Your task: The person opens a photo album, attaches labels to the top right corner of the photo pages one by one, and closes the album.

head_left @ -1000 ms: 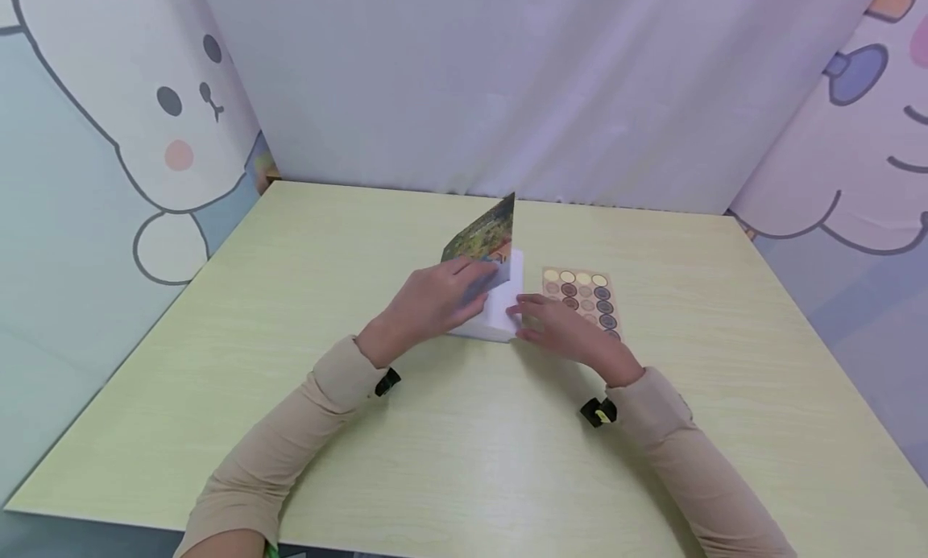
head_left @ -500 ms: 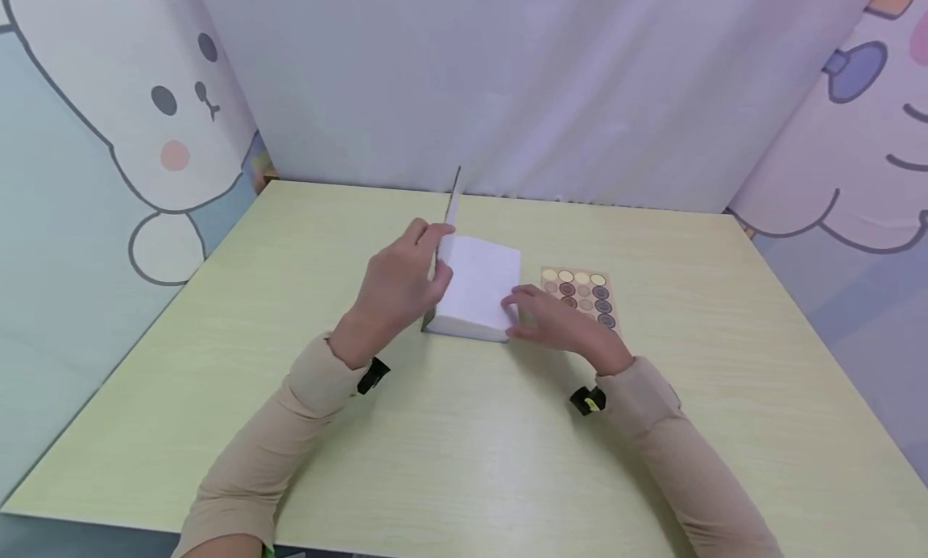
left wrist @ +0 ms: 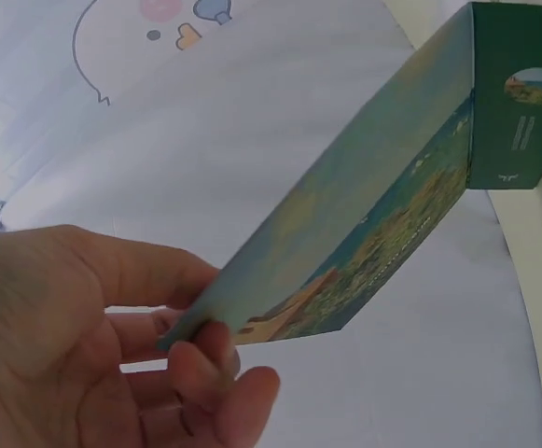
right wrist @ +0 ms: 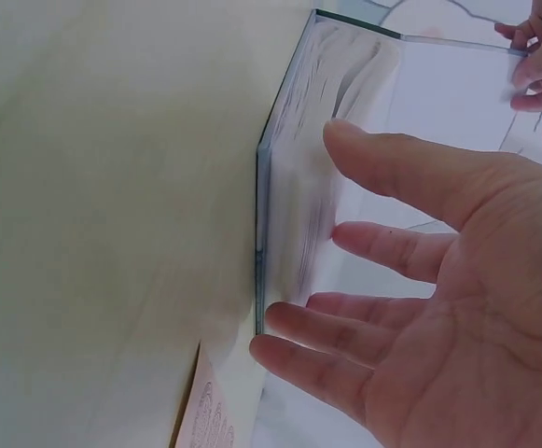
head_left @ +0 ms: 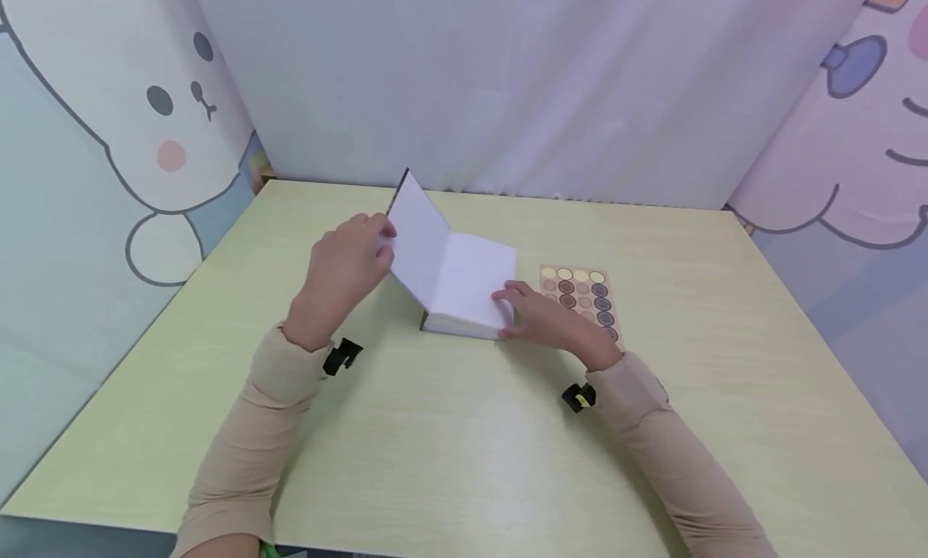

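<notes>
A thick hardcover book (head_left: 477, 278) lies on the table with white pages facing up. My left hand (head_left: 342, 268) pinches the outer edge of its front cover (head_left: 422, 240), which stands raised and leans left. In the left wrist view the cover's outside carries a painted landscape, and the green spine (left wrist: 520, 103) has a small oval picture. At the book's right side rests my right hand (head_left: 544, 316), fingertips at the edge of the page block. The right wrist view shows its fingers (right wrist: 322, 359) spread and nearly straight, with the thumb over the pages' corner.
A tan sheet with rows of round stickers (head_left: 577, 291) lies just right of the book, partly behind my right hand. The pale wooden table (head_left: 464, 445) ends at a white curtain (head_left: 536, 83). Cartoon panels stand on both sides.
My left hand has swung the front cover from over the pages up and out to the left, exposing a white page. My right hand has stayed beside the book, shifting slightly left.
</notes>
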The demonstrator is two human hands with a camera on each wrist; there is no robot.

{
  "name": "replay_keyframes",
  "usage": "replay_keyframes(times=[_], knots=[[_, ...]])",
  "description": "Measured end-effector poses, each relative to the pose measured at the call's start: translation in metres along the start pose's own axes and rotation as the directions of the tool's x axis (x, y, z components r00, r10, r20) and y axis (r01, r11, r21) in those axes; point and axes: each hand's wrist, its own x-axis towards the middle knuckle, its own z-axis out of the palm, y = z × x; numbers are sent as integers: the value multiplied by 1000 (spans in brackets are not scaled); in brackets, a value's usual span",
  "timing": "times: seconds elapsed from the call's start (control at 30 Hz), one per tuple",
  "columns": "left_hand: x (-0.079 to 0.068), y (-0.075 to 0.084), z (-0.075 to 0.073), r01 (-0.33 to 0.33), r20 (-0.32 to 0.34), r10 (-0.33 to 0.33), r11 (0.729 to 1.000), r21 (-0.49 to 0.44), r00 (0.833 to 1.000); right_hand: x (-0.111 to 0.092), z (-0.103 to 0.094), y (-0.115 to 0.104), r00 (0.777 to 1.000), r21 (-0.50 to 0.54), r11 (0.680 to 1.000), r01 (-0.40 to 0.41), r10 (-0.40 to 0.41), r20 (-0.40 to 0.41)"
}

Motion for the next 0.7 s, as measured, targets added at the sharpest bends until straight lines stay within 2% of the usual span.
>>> replay_keyframes(times=[0.17, 0.3, 0.43, 0.53, 0.7], knots=[[3, -15, -9, 67, 95, -69, 998, 18, 993, -1, 2, 1, 1000, 11, 999, 31, -31, -1], [4, -26, -15, 106, 173, -111, 994, 41, 979, -1, 3, -1, 999, 46, 999, 21, -23, 39], [6, -40, -20, 151, 292, -161, 987, 59, 943, -1, 3, -2, 997, 58, 998, 20, -25, 78], [8, -54, -21, 175, 374, -182, 983, 53, 909, -2, 4, -2, 995, 75, 997, 21, -28, 94], [9, -71, -18, 205, 473, -200, 978, 42, 858, -2, 5, -2, 992, 98, 995, 23, -35, 123]])
